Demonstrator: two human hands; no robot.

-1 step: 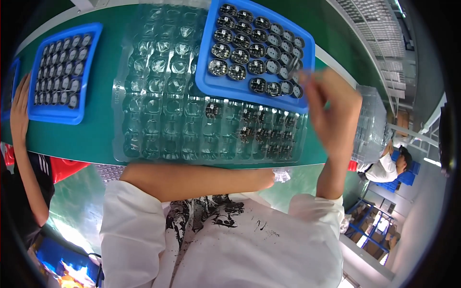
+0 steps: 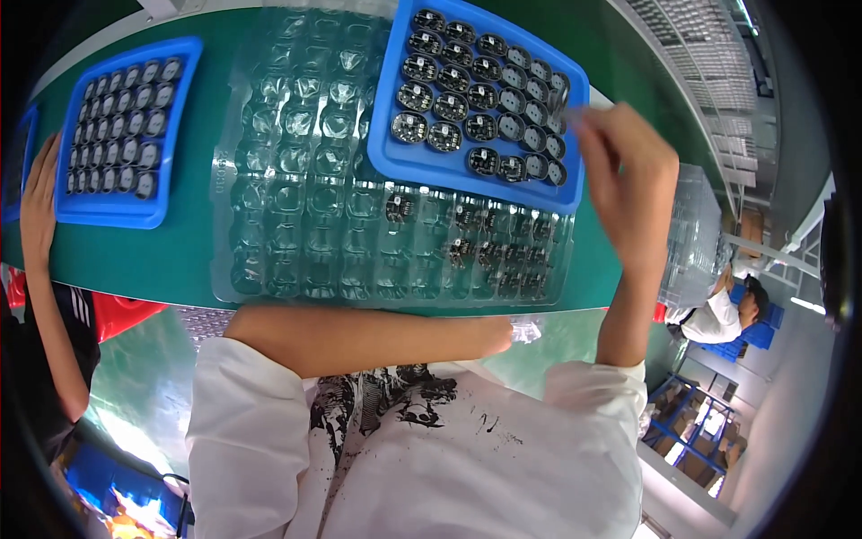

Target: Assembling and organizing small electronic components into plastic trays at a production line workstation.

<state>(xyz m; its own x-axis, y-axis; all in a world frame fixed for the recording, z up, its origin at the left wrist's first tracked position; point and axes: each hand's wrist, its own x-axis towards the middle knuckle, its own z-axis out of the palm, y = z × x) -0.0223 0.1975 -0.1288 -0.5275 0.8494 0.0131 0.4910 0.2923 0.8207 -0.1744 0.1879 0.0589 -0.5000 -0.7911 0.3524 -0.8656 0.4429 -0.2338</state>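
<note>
My right forearm rises steeply to the right hand [image 2: 633, 166], its thumb and forefinger pinched on a thin grey thing [image 2: 562, 101], blurred, at the right side of the blue tray [image 2: 409, 160]. My left forearm [image 2: 377, 340] lies crosswise before the green table [image 2: 193, 242]; I can't tell that hand's grip. Marks on the clear tray [image 2: 341, 260] are too small to read. The blue tray overlaps it, near edge slanting down rightward; its far end is cut off, hiding its long axis.
</note>
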